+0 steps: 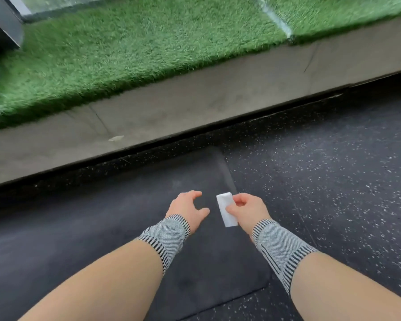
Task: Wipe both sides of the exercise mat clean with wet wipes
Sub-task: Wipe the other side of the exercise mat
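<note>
The dark grey exercise mat (pixel 107 218) lies flat on the floor, running from the left edge to a rounded right end under my arms. My right hand (pixel 245 208) pinches a folded white wet wipe (pixel 227 209) between thumb and fingers, just above the mat near its right end. My left hand (pixel 188 208) hovers beside it over the mat, fingers spread and loosely bent, holding nothing. Both wrists wear grey knitted bands.
Black speckled rubber floor (pixel 333 163) surrounds the mat on the right and front. A low grey concrete step (pixel 195 100) runs behind the mat, topped with green artificial turf (pixel 137 47). A dark object (pixel 2 22) stands at the top left corner.
</note>
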A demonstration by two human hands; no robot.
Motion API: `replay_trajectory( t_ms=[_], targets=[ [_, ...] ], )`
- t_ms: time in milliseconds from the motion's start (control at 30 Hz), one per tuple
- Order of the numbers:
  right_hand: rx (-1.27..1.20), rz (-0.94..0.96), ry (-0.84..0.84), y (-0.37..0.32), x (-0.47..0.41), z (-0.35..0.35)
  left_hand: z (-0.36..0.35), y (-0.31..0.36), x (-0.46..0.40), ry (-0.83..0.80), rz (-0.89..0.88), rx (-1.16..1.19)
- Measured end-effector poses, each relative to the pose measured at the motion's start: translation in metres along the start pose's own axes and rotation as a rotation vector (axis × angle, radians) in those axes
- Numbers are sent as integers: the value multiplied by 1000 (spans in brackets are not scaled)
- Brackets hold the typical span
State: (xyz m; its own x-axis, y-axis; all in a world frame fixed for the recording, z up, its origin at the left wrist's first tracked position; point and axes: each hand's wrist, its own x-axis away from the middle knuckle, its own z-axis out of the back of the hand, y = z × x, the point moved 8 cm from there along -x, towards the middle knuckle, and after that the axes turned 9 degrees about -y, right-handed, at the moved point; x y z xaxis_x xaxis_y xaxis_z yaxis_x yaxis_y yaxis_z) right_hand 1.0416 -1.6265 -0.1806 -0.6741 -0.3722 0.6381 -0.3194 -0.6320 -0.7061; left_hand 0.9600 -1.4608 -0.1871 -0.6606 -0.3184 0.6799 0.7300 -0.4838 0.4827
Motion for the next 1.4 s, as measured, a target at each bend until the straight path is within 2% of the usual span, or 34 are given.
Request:
replay_trajectory(
  t_ms=[233,333,467,667,733,867,933,1033,1200,1333,1400],
  targets=[
    [174,73,84,90,-166,-36,-55,-69,-196,67,2,-473],
    [254,107,134,110,-217,-35,-71,-85,-262,54,19,-522],
    [323,173,195,118,-266,-30,-90,-106,-319,-61,75,-526],
    [450,268,307,80,-340,-31,-101,-116,-336,-138,114,-532],
    [566,310,357,52,-366,-34,-102,-117,-338,-150,121,-509],
    [843,508,423,-4,-405,-53,-106,-118,-341,-174,130,-487],
    [965,551,411,-14,-424,-63,-106,-118,-344,-185,133,-476],
    [1185,462,296,-1,-450,-73,-107,-120,-346,-193,133,-475],
    [1115,419,286,51,-408,-68,-109,-123,-349,-200,149,-476],
    [1064,501,65,91,-358,-76,-109,-123,-351,-205,181,-481],
    [984,492,170,66,-375,-64,-109,-121,-351,-205,182,-491]
  ],
)
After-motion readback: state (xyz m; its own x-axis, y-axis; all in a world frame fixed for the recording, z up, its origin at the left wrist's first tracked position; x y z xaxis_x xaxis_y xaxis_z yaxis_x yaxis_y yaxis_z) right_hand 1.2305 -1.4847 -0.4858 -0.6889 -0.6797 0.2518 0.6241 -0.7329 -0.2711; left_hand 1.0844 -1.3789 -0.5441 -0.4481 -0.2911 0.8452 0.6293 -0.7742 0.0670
